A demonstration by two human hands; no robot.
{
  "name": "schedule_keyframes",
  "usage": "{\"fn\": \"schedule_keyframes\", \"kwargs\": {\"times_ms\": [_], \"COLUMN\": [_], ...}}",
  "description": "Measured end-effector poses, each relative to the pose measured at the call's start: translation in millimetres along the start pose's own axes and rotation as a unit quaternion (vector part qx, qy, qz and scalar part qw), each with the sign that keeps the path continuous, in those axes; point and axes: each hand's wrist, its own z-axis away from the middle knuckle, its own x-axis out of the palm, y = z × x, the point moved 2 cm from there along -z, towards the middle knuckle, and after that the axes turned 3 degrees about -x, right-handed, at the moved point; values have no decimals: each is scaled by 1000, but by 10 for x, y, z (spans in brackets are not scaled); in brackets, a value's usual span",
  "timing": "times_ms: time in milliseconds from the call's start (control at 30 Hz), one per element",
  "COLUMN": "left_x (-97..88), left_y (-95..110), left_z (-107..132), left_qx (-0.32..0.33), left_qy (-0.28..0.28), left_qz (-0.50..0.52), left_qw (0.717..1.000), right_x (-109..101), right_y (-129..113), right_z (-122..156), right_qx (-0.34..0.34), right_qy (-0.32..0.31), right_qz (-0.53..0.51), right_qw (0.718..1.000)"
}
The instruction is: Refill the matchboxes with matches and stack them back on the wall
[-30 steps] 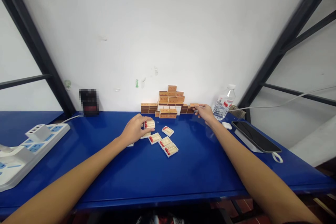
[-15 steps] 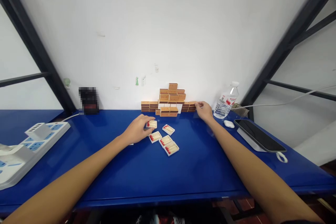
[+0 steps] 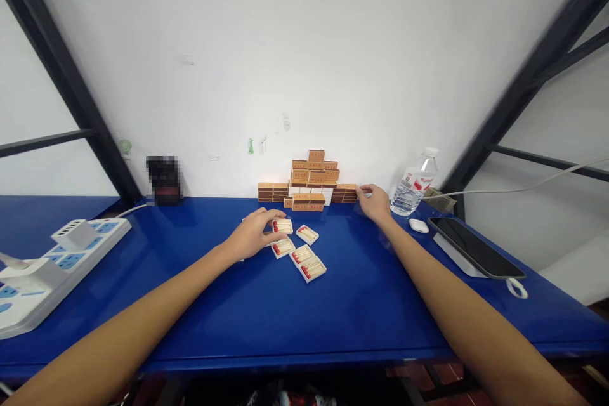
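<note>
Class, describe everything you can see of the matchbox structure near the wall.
The matchbox structure is built of cardboard-looking boxes, mostly orange with printed faces; its low side wings show brown strips. It stands upright at the back of the blue table, close to the white wall. Between the wings rises a stepped middle topped by a single box. White pieces sit low there, with orange boxes in front. The right hand appears to touch the right wing's end.

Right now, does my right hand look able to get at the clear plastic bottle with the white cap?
Probably yes: your right hand is at the right end of the orange-brown matchbox stack, and nothing visible stands between that hand and the clear plastic bottle.
</note>
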Motion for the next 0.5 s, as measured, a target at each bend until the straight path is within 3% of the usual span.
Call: {"fn": "schedule_keyframes", "kwargs": {"times_ms": [133,200,267,333,400,500], "left_x": [-26,-49,-66,-61,-23,89], "left_y": [38,68,106,147,175,144], "left_z": [-40,-107,-206,-323,-439,-583], "left_qx": [7,11,11,13,18,18], "left_qy": [10,17,24,23,18,13], "left_qz": [27,61,105,144,155,139], "left_qw": [1000,998,994,989,988,990], "right_x": [-164,-161,-85,9,99,191], "right_y": [-338,-609,-919,-1184,-1339,-1363], "right_z": [133,292,516,744,904,959], "right_qx": [-55,-54,-64,-57,-19,33], "right_qy": [29,-54,-198,-301,-350,-353], "right_qz": [-4,-84,-182,-245,-278,-310], "right_qw": [998,994,961,920,894,882]}}
